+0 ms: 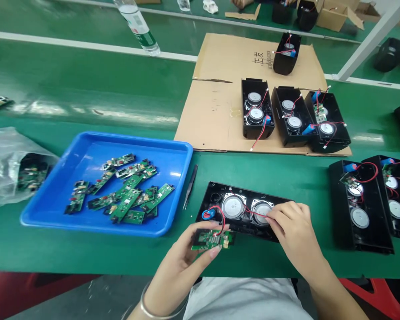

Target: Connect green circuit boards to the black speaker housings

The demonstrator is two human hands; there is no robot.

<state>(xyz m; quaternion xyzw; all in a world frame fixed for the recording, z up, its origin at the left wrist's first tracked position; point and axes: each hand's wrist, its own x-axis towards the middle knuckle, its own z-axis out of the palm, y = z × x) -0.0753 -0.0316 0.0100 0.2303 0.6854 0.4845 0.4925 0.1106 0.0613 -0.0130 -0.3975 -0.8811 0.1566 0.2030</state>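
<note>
My left hand (190, 253) grips a green circuit board (208, 240) between thumb and fingers at the near edge of a black speaker housing (250, 193). A red and black wire runs from the board to a blue cylindrical battery (208, 214) in the housing's left end. Two round speakers (233, 206) sit face down inside the housing. Over its right end, my right hand (291, 222) pinches a thin red wire (255, 213) that crosses the speakers. The wire's end is hidden by the fingertips.
Left stands a blue tray (173, 144) of several circuit boards, beside a plastic bag (6, 164) with more boards. Tweezers (190, 186) lie between tray and housing. More speaker housings (343, 200) stand at right and on a cardboard sheet (213, 111). A water bottle (140, 26) is farther back.
</note>
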